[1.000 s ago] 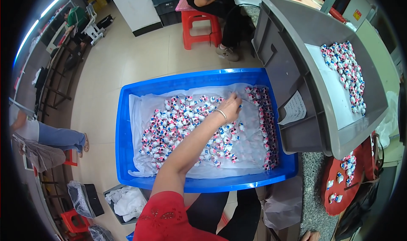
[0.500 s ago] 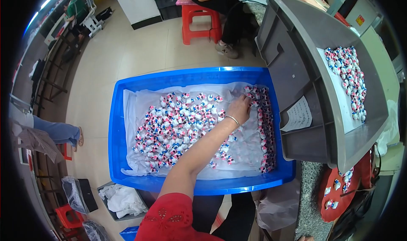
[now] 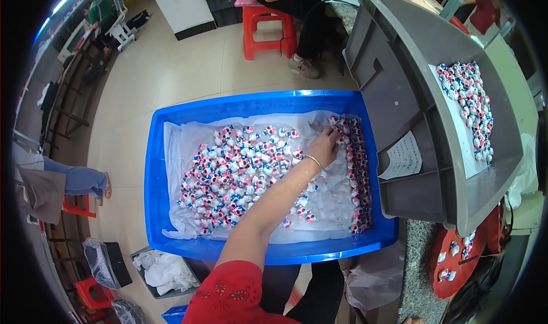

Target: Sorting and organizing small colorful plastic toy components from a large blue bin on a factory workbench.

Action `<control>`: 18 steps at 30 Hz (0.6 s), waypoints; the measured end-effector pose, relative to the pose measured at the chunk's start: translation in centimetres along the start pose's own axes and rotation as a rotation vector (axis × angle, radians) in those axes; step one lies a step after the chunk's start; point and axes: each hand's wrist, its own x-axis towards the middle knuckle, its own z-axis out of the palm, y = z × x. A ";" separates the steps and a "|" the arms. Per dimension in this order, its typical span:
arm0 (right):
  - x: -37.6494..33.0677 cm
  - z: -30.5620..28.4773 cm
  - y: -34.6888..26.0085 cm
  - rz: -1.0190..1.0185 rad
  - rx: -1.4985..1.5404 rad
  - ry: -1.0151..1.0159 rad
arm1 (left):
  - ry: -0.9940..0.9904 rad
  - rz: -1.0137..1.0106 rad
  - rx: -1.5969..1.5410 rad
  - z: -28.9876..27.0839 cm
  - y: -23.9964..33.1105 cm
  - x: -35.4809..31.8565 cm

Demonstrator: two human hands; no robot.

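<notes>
My left hand (image 3: pixel 323 147), with a bracelet at its wrist, reaches across the blue tub (image 3: pixel 268 255). Its fingers are pinched together at a small white, pink and blue figurine (image 3: pixel 341 138), partly hidden by the fingertips, near the far end of packed rows of figurines (image 3: pixel 359 187) along the tub's right wall. A loose heap of the same figurines (image 3: pixel 240 170) lies on thin white sheeting (image 3: pixel 334 210) to the left. Only a sliver of my right hand (image 3: pixel 412 320) shows at the bottom edge by the granite worktop; its fingers are mostly cut off.
A tilted grey crate (image 3: pixel 394 96) at the right holds more figurines on white paper. Below it, a red tray (image 3: pixel 436 278) with a few figurines rests on the granite worktop (image 3: pixel 419 267). Beyond the tub are a red stool (image 3: pixel 265 33) and a seated person.
My left hand stays almost in place at the far end of the rows, with only a slight shift. A person in red has come into view at the upper right.
</notes>
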 end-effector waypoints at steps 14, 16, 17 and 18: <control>0.5 -0.1 0.3 0.027 0.000 0.026 | -0.260 0.021 0.064 -5.9 3.0 -1.9; 0.6 0.0 0.6 -0.009 0.015 0.021 | -0.536 0.191 0.346 -5.9 3.6 -2.7; 0.6 -0.2 0.4 -0.002 0.016 0.015 | -0.535 0.192 0.348 -5.9 4.1 -2.9; 0.5 -0.3 0.3 -0.002 0.016 0.017 | -0.615 0.228 0.413 -5.8 4.7 -3.0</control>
